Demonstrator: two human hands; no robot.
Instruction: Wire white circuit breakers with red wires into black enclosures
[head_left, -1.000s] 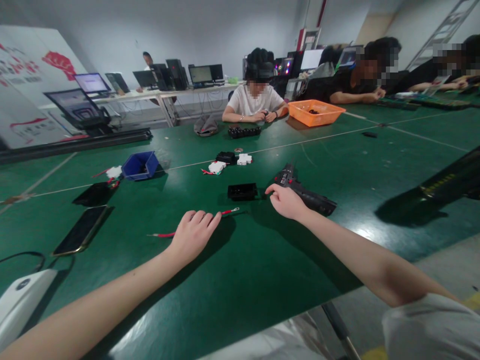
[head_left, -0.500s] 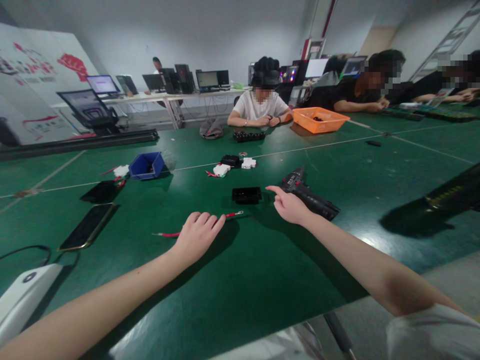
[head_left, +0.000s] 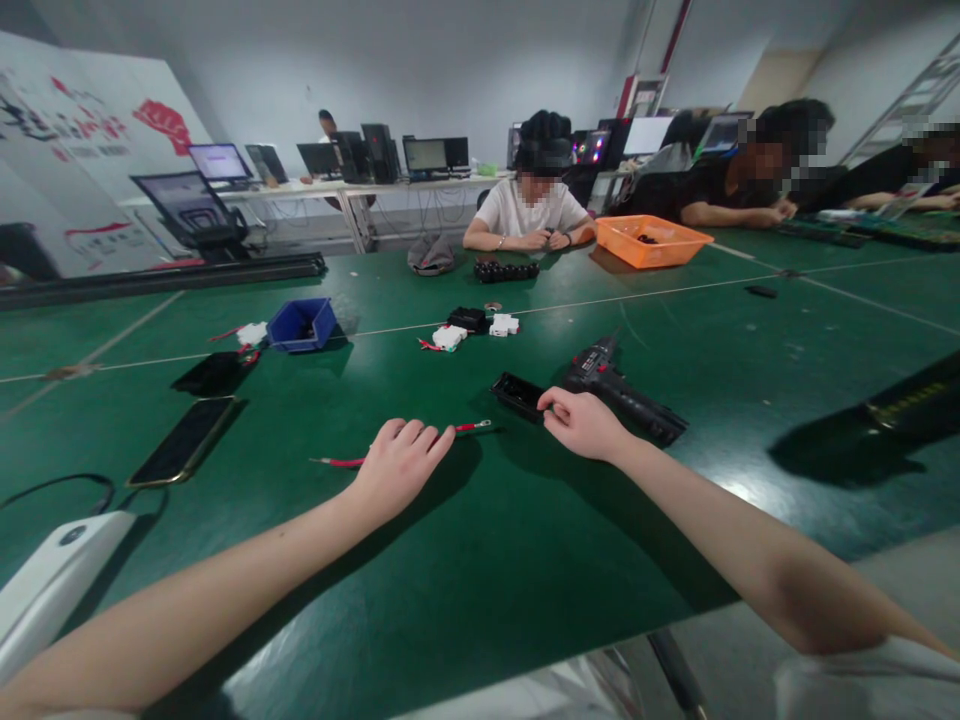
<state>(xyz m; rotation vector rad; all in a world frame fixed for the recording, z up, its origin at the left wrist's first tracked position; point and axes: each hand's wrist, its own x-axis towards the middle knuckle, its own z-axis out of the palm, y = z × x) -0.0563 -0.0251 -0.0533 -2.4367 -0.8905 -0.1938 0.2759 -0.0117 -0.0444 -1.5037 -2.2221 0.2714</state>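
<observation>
My left hand [head_left: 401,462] is closed over the middle of a red wire [head_left: 348,463]. A metal ring terminal shows at the wire's right end, and a bare tip sticks out on the left. My right hand [head_left: 581,425] has its fingers curled on the right end of a small black plastic box [head_left: 517,394], which sits at a slant with its open side up. Just behind that hand lies a black power drill [head_left: 622,392], its bit pointing away from me. What is inside the box is too dark to tell.
Further back lie white connectors [head_left: 450,337] and a black block [head_left: 467,319]. On the left are a blue bin [head_left: 301,326], a phone [head_left: 184,441] and a white device [head_left: 64,570]. An orange basket [head_left: 651,242] stands near a person across the green table [head_left: 420,600].
My right hand has gone from pointing beside the black box to gripping its right end. The box has turned and shifted right. My left hand stays on the red wire.
</observation>
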